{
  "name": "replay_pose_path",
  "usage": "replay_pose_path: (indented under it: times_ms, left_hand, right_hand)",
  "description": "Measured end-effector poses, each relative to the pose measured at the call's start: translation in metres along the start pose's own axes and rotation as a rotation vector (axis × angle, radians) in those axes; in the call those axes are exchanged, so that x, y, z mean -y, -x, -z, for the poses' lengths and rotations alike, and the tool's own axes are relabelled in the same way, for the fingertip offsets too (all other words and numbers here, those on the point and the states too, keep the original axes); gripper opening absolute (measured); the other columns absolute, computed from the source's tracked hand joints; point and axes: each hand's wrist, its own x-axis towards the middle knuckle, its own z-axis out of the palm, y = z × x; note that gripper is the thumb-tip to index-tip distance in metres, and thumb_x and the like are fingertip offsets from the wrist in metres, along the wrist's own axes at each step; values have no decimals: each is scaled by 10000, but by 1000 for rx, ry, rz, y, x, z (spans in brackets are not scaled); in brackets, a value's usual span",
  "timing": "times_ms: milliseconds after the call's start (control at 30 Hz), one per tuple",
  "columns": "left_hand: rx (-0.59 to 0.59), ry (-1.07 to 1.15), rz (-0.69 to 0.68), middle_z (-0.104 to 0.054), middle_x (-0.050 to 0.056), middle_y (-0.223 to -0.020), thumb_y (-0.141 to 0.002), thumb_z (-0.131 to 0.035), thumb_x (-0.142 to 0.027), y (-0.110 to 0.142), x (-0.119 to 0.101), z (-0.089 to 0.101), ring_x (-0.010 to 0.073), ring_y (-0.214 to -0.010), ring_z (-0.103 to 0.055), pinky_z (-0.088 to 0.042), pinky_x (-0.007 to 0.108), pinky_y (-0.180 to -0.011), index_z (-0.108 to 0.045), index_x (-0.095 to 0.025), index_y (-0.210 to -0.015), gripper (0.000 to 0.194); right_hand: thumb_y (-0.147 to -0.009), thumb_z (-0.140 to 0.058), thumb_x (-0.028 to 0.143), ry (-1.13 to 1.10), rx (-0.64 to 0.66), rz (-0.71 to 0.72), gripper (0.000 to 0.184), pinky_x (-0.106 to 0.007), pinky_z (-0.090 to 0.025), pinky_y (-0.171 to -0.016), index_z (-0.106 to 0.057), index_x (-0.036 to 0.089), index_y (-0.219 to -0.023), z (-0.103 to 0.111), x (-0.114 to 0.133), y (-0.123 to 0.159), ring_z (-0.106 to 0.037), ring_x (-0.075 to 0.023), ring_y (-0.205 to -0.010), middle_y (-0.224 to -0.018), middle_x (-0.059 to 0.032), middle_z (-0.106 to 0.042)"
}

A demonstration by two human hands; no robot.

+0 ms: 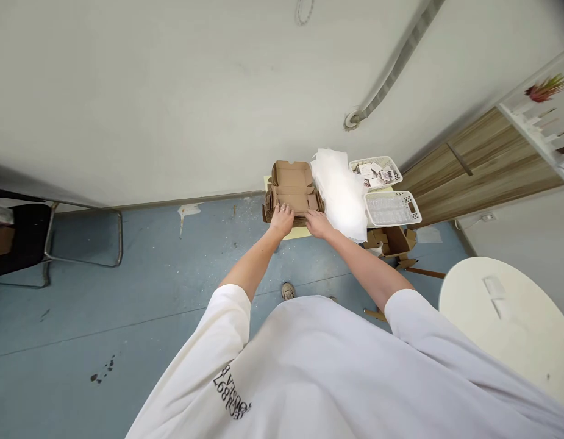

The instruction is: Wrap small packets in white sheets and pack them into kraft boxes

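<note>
A stack of flat, brown cardboard mailer boxes (292, 178) lies on a small pale yellow table (296, 233) against the wall. The top box is unfolded, with its flaps and creases showing. My left hand (282, 220) is at the front left edge of the top box, its fingers bent over the cardboard. Across from it, my right hand (317, 224) holds the front right edge, fingers pointing left. Both thumbs are hard to make out. Right beside the boxes is a pile of thin white sheets (340, 194).
Two white plastic baskets stand at the right: one basket (397, 172) with printed cards, another basket (416, 206) with clear packets. Below them is an open carton (398, 242). A round white table (514, 329) stands at right, a black chair (28, 238) at far left.
</note>
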Motion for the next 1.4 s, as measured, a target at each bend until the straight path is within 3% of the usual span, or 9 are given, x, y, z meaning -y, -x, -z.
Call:
replay_pose_path:
  times_ms: [200, 333, 533, 767, 900, 1000, 1200, 1400]
  left_hand:
    - [51, -128, 113, -647, 237, -1331, -960, -465, -234, 1, 8, 3, 367, -1312, -540, -315, 546, -1146, -641, -123, -1334, 428]
    - [98, -128, 97, -700, 244, -1176, -938, -448, -162, -3, 13, 1, 362, -1214, -588, -338, 521, -1088, -692, -99, -1222, 380]
    - [61, -102, 60, -720, 203, -1136, -968, -419, -150, -8, 26, 5, 338, -1164, -613, -328, 509, -1077, -712, -145, -1184, 364]
    - [-71, -47, -6, -714, 202, -1112, -1020, -443, -305, -6, 33, 20, 359, -1193, -587, -302, 530, -1117, -721, -155, -1171, 350]
    - [-110, -94, -42, -734, 192, -986, -960, -442, -131, -13, 32, 31, 332, -1102, -629, -335, 530, -1102, -750, -144, -1114, 344]
    - [-253, -85, -72, -747, 192, -1007, -940, -440, -94, -18, 30, 42, 319, -1055, -652, -368, 548, -1089, -740, -155, -1165, 380]
    - [-506, -96, -133, -698, 178, -1321, -1009, -361, -119, -32, 7, 71, 298, -1167, -633, -394, 558, -1091, -651, -201, -1319, 432]
    - [-528, -42, -209, -649, 187, -1414, -1048, -331, -157, -61, -55, 86, 304, -1265, -594, -358, 590, -1123, -607, -190, -1374, 428]
  right_hand:
    - [-984, -512, 311, 17, -13, -72, 443, -571, -383, -1085, -601, 187, -1400, -7, -5, -19, -494, -385, -1339, -1478, -185, -578]
    - [-1007, -486, 386, 16, -36, -112, 386, -573, -389, -1028, -657, 194, -1295, -13, -12, -25, -520, -396, -1240, -1350, -191, -656]
    - [-1035, -430, 441, 8, -76, -110, 432, -564, -370, -1012, -673, 173, -1269, -13, -20, -28, -484, -396, -1202, -1244, -194, -693]
    - [-1019, -351, 213, 80, -108, 16, 430, -565, -321, -1001, -726, 163, -1222, 13, -20, -30, -469, -390, -1151, -1025, -203, -710]
    - [-1027, -315, 157, 134, -223, 115, 478, -552, -289, -1047, -635, 215, -1378, 37, -19, -28, -459, -350, -1230, -1233, -156, -699]
    - [-1053, -304, 173, 187, -343, 164, 481, -539, -253, -1091, -572, 242, -1446, 56, -22, -27, -449, -316, -1286, -1399, -121, -643]
    - [-1097, -291, 255, 265, -551, 173, 460, -528, -227, -1124, -563, 239, -1469, 91, -40, -20, -489, -279, -1281, -1436, -115, -634]
    - [-1110, -305, 294, 289, -699, 55, 459, -533, -229, -1143, -563, 210, -1480, 114, -78, 24, -497, -276, -1302, -1436, -130, -636]
